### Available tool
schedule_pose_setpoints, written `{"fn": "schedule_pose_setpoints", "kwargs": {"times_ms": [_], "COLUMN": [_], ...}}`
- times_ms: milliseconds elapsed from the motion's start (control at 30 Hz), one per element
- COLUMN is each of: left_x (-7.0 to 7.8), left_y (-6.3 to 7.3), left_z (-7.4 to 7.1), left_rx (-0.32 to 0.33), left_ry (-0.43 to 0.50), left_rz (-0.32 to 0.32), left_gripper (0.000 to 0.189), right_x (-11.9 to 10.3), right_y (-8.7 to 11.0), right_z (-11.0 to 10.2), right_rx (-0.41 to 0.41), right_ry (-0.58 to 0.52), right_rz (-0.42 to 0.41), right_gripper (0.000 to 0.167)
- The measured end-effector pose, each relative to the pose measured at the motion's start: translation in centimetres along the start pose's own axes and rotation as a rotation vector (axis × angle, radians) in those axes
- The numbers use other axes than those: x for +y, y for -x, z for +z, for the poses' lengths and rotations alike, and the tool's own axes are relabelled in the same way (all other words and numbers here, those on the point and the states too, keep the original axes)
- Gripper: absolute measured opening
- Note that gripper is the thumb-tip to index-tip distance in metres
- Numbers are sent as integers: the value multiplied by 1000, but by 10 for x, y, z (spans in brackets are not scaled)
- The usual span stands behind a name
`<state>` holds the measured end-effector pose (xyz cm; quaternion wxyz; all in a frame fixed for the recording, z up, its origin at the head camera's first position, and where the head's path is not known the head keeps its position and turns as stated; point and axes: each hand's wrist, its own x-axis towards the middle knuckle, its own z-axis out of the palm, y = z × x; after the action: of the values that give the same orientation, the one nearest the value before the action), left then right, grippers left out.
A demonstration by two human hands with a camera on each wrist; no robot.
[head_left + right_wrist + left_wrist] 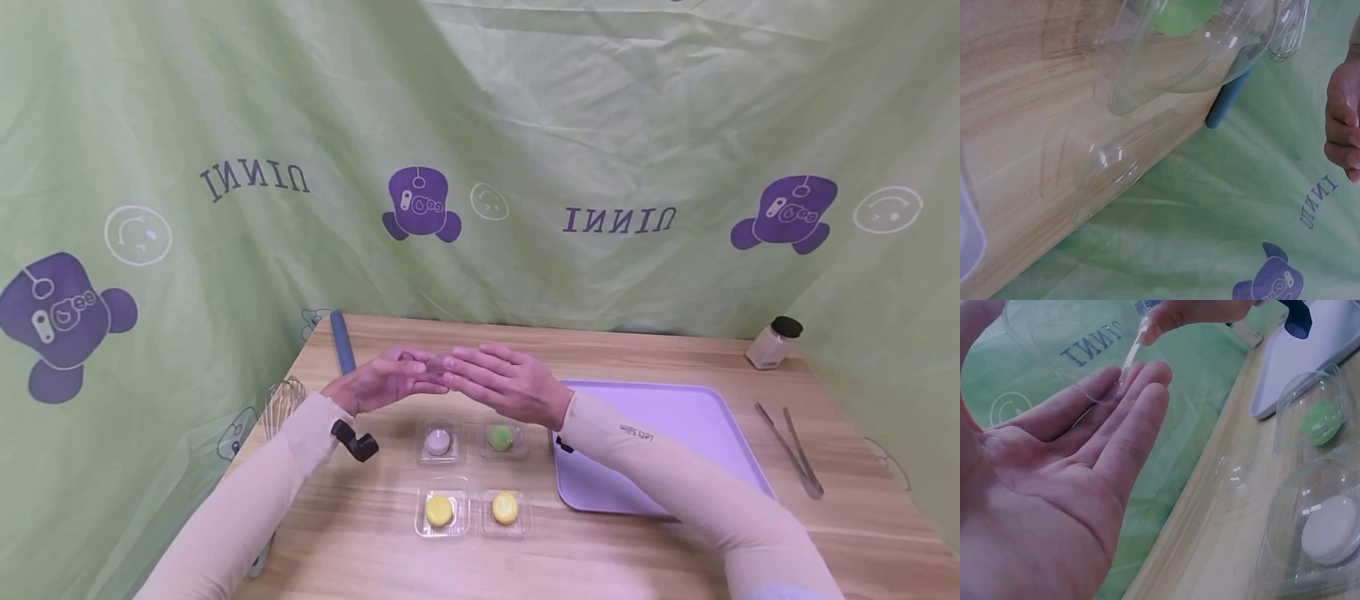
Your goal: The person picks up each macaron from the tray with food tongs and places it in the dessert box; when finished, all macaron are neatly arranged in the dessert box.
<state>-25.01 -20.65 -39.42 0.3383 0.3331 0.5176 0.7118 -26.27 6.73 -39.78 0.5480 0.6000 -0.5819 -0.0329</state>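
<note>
My left hand (386,379) and right hand (513,385) meet in mid-air above the far part of the table. A thin clear plastic box lid (1063,347) is held between them. Its edge lies at the left fingertips, with the left thumb on its other side, while the right thumb (1166,322) pinches it from above. Nearer me stand clear plastic boxes with a purple macaron (437,442), a green macaron (500,437), a yellow macaron (438,510) and another yellow macaron (506,507). Another clear plastic piece (1110,165) lies behind them.
A purple tray (667,396) sits under my right forearm. Metal tongs (795,454) and a jar with a black cap (776,342) are farther right. On the left lie a whisk (283,404) and a blue roller (342,342). A green curtain (525,275) hangs behind the table.
</note>
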Motion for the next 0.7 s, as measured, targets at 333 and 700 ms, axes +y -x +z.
{"fn": "schedule_pose_setpoints", "kwargs": {"times_ms": [333, 700], "left_x": [11, 1], "left_y": [1, 9], "left_z": [22, 58], "left_rx": [506, 558], "left_ry": [-597, -1192], "left_rz": [16, 196], "left_gripper": [70, 84], "right_x": [-8, -26], "right_y": [-10, -4], "right_z": [-11, -31], "right_rx": [-81, -97], "right_ry": [-658, -1205], "right_rz": [520, 1109], "right_gripper": [95, 104]}}
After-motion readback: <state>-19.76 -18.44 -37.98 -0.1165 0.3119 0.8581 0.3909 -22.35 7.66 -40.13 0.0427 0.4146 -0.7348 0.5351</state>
